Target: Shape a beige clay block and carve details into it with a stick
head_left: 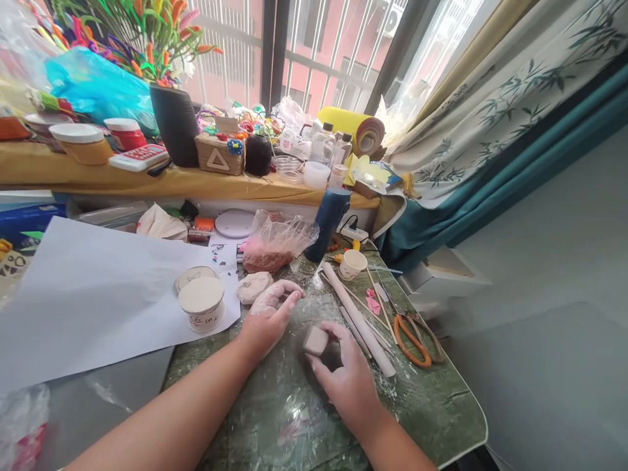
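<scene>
My right hand point(349, 376) grips a small, pale, rounded block of clay point(316, 341) between thumb and forefinger, just over a clear plastic sheet point(275, 399) on the green tabletop. My left hand point(271, 313), dusted white, has its fingers curved and the thumb apart from them, with nothing seen between. Right behind it lies a larger pale lump of clay point(254, 286). To the left, a paper cup point(207, 318) carries a flat round clay disc point(200, 294), and another disc shows behind it.
A rolling pin point(360, 320), thin sticks, orange-handled scissors point(413, 340) and a small paper cup point(352, 264) lie to the right. Behind stand a bag of reddish clay point(269, 252) and a blue bottle point(328, 224). White paper point(108, 294) covers the left side.
</scene>
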Tool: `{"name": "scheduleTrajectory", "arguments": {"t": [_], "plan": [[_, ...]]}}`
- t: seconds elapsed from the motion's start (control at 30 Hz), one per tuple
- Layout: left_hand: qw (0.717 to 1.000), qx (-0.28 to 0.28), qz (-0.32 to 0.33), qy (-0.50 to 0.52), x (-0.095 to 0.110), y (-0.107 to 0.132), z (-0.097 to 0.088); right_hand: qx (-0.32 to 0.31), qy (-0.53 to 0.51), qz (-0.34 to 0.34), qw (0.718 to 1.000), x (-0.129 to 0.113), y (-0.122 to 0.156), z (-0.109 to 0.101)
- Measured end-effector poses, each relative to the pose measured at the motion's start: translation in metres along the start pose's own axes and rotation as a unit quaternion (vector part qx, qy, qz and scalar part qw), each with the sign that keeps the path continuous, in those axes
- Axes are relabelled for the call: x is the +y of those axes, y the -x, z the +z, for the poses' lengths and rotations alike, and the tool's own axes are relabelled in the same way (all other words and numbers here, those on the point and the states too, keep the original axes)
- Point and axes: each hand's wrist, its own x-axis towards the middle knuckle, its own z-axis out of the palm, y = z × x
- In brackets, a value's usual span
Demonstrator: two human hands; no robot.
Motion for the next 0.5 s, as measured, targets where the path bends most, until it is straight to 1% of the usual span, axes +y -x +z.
{"name": "scheduleTrajectory", "arguments": {"t": [0.07,0.1,0.17,0.23,0.27,0.3,0.33,0.4,0.43,0.47,0.5], "plan": [[1.0,-0.01,0.007,-0.011,0.0,0.002,0.0,0.005,-0.093,0.101,0.991,0.004,-0.003,0.0],[1.0,-0.01,0.006,-0.013,0.0,0.002,0.0,-0.001,-0.13,0.133,0.983,0.005,-0.006,-0.002],[1.0,-0.001,-0.001,-0.005,-0.001,0.002,0.0,-0.005,-0.164,0.161,0.973,0.0,-0.012,-0.011],[1.0,0.015,-0.012,0.012,-0.001,0.0,0.001,0.009,-0.148,0.15,0.978,-0.013,-0.019,-0.028],[0.999,0.024,-0.017,0.021,-0.001,-0.001,0.002,0.02,-0.13,0.128,0.983,-0.022,-0.022,-0.038],[0.999,0.03,-0.023,0.029,-0.001,-0.002,0.002,0.044,-0.109,0.087,0.989,-0.031,-0.025,-0.048],[0.998,0.036,-0.028,0.034,-0.001,-0.003,0.002,0.086,-0.085,0.025,0.992,-0.041,-0.028,-0.057],[0.998,0.043,-0.039,0.039,0.0,-0.004,0.002,0.168,-0.031,-0.103,0.98,-0.054,-0.031,-0.067],[0.997,0.044,-0.042,0.039,0.0,-0.005,0.002,0.178,0.001,-0.148,0.973,-0.056,-0.031,-0.068],[0.997,0.044,-0.042,0.038,0.001,-0.005,0.002,0.153,0.036,-0.176,0.972,-0.054,-0.031,-0.065],[0.997,0.044,-0.041,0.038,0.001,-0.005,0.001,0.103,0.074,-0.186,0.974,-0.049,-0.029,-0.06]]}}
